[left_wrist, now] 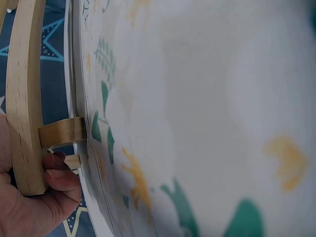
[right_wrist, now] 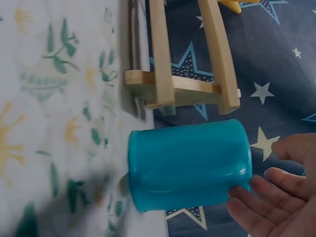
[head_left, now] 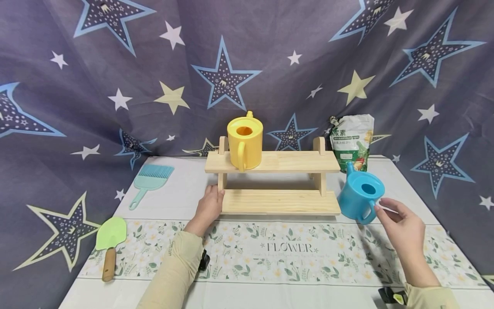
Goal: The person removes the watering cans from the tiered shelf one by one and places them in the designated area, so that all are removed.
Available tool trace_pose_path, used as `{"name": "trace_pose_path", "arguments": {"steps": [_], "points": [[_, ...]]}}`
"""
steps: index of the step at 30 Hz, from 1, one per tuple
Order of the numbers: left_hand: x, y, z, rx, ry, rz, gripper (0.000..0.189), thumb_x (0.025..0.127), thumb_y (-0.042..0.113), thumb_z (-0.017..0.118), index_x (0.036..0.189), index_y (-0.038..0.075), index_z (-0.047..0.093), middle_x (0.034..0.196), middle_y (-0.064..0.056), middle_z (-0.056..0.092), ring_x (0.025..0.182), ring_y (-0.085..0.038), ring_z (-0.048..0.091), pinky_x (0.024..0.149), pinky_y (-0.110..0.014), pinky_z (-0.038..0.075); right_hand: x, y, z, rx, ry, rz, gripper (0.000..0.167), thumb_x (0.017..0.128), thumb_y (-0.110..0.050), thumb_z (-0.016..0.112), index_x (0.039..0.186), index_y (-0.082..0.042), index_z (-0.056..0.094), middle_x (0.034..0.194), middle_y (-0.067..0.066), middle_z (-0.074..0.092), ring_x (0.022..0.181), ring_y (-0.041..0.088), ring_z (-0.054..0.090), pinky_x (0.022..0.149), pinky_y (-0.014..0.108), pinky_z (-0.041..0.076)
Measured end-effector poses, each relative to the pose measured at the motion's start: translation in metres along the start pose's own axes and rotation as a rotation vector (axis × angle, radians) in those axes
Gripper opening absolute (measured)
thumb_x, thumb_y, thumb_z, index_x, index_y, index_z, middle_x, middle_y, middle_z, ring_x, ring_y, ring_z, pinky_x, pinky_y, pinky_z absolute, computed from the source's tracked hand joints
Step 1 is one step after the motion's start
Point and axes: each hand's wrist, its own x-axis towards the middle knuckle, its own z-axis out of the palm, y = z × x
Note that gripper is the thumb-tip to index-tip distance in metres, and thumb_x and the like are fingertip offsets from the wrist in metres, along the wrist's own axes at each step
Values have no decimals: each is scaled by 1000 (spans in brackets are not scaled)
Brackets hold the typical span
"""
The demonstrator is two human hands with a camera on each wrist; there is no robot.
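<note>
My left hand grips the left end of the lower board of a two-tier wooden shelf. In the left wrist view its fingers curl around the board's end. A yellow watering can stands on the upper board, towards the left. To the shelf's right is a blue watering can, its handle facing my right hand. That hand's fingertips are at the handle; whether they touch it I cannot tell. The right wrist view shows its fingers loosely bent beside the can's body, with the handle hidden.
Behind the blue can stands a white and green pouch with a clip on top. On the left lie a teal brush and a green trowel with a wooden handle. A star-patterned curtain hangs behind the cloth-covered table.
</note>
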Motion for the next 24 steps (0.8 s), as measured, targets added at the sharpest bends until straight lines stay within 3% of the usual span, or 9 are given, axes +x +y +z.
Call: {"name": "trace_pose_path", "arguments": {"steps": [6,13,24], "points": [[1,0,0,-2,-6,-9,53,107,35,28,145,0,36,126,-15,43,109,-31,56,93,-46,51,-2,-14,-1,32,50,-58,35,92,-23,70,121,-4,67,117,17,67,79,-21,50,68,1,43],[0,-1,1,1,4,13,51,107,32,29,144,-2,37,122,-15,44,103,-29,57,88,-44,53,-6,-31,2,105,28,-136,33,91,-18,72,118,-1,67,108,5,69,85,-17,55,75,3,46],[1,-2,1,1,-1,8,50,107,32,29,144,-1,36,121,-14,44,101,-28,57,87,-43,54,-6,-44,12,161,-45,-270,30,91,-14,72,117,2,67,110,15,68,88,-14,57,77,3,47]]}}
